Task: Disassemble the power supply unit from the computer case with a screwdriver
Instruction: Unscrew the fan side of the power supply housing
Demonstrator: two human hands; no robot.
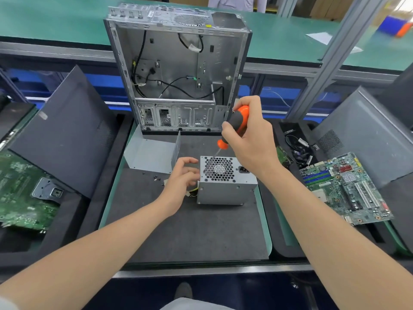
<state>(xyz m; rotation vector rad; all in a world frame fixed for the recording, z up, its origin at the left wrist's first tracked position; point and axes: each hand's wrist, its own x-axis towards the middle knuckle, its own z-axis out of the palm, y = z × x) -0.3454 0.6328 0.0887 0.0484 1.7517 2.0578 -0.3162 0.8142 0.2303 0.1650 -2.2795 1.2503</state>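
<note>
- Two bare forearms are reaching in from the near edge of the bench, over the dark foam mat [190,231].
- Sitting on that mat, out of the case, is the power supply unit [225,181], a grey metal box with its honeycomb fan grille and power socket facing up.
- Gripping the orange-and-grey screwdriver [234,128], the right hand [250,139] is wrapping its fingers fully round the handle; the shaft is slanting down so the tip is meeting the grille near the unit's far-left corner.
- Hovering just beside the unit's left wall, the left hand [181,180] is lying loosely open with fingers curled, holding nothing; whether it is touching the box, I cannot tell.
- Peeking out below that hand are yellow and black wires with a white connector [190,193].
- Lying on the mat left of the unit are a few small black screws [156,178] and a bent sheet-metal bracket [154,153].
- Standing upright behind them is the open computer case [176,70], with loose black cables trailing inside.
- Resting to the right is a green motherboard [344,189]; another circuit board [22,191] is lying to the left.
</note>
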